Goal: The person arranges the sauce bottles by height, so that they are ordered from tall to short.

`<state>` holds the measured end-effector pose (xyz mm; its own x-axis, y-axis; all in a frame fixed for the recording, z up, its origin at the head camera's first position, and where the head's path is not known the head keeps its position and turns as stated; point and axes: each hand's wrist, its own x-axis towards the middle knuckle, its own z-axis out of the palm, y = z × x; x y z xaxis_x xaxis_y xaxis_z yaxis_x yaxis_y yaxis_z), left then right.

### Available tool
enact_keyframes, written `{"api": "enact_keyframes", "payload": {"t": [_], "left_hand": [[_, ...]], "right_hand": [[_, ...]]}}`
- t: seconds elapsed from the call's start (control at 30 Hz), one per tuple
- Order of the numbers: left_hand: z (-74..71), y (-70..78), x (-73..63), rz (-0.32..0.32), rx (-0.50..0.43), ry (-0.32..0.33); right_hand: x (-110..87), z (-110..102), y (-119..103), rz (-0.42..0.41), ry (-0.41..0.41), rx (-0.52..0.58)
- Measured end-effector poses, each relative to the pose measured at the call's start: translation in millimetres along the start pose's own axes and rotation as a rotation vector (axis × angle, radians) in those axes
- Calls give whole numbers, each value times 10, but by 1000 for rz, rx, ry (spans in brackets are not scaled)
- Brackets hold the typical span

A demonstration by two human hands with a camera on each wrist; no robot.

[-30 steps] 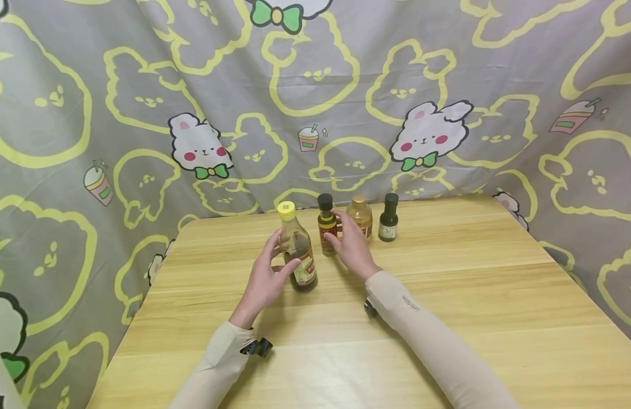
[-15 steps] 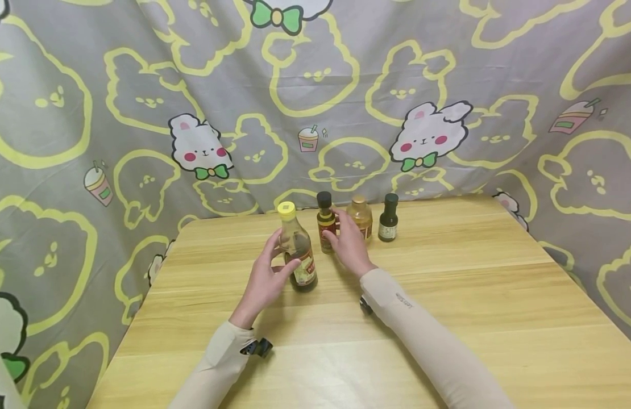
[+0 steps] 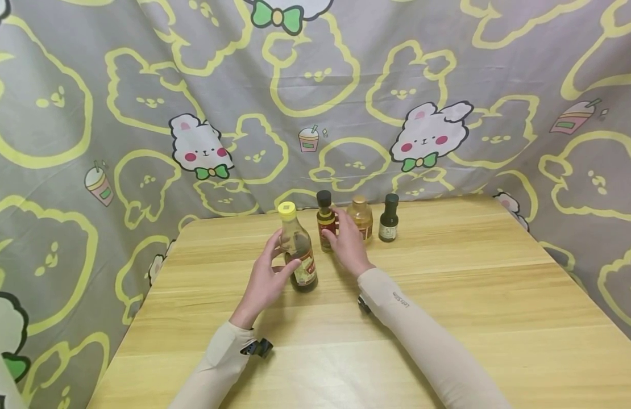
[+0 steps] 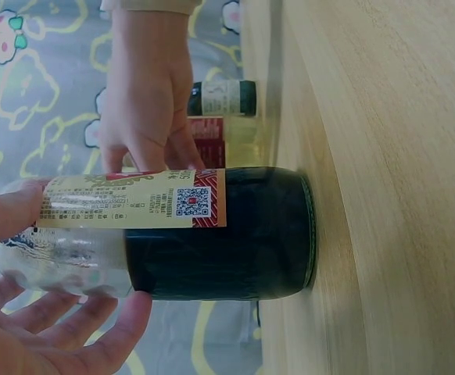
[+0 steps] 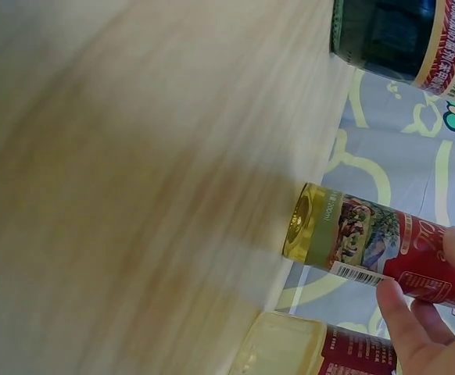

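My left hand holds a tall glass bottle of dark liquid with a yellow cap, thumb on one side and fingers on the other. In the left wrist view, this bottle's label shows a QR code, and its base is at the tabletop. With my right hand I grip a slimmer oil bottle that has a black cap and red label. The right wrist view shows thumb and fingers around the red part of the oil bottle, with its base face visible and tilted slightly.
Just right of the oil bottle stands a squat bottle of pale yellow liquid, partly behind my right hand. Farther right is a small dark bottle with a green cap. A patterned curtain hangs behind the wooden table.
My right hand has shifted slightly left and toward the curtain with the oil bottle. My left hand and the yellow-capped bottle have stayed in place.
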<state>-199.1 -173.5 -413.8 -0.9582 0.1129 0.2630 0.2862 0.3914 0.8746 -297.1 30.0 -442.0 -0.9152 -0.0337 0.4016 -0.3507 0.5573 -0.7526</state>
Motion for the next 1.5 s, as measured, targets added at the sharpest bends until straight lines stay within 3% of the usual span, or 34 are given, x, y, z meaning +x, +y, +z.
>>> {"api": "enact_keyframes", "payload": {"t": [0.47,0.77,0.97,1.5], "left_hand": [[3,26,-11,-21,4,0],[6,31,-13,-12,-2,-5],[10,17,0,-1,-8,-7],[15,-24,103,10,16,2]], "right_hand": [[-59,-71,-12,65,-19,34],[-158,-401,17,27,-5,62],[-308,-629,110,-9,-42,50],[-619,-1150,224,-83,-108,-71]]}}
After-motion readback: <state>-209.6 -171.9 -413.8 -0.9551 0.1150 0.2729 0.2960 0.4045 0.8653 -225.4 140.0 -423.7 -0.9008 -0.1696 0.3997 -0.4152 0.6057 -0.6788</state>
